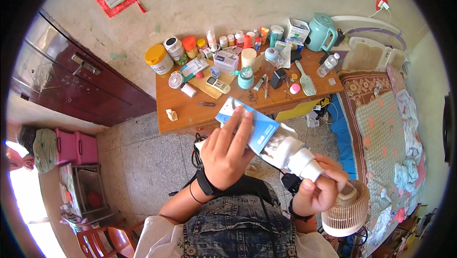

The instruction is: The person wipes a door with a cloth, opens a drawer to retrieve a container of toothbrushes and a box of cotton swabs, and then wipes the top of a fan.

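Observation:
My left hand [228, 143] lies over a blue and white printed box [262, 133], its fingers spread across the top and gripping it. From the box's right end sticks out a clear plastic wrapping around a white plastic part [305, 161] with stepped round sections. The fingers of my right hand [317, 190] are around the narrow end of that part. Both hands are above the near edge of a wooden desk [192, 115]. A grey remote control [218, 85] and a turquoise bottle [245, 78] stand nearest beyond them on the desk.
Jars, a kettle [321, 31], a water bottle [327, 65], a hairbrush [306, 79] and a small handheld fan [176, 80] are on the desk. To the right are a bed [382, 129] and an electric fan [344, 211]. A dark red door [82, 76] is at left.

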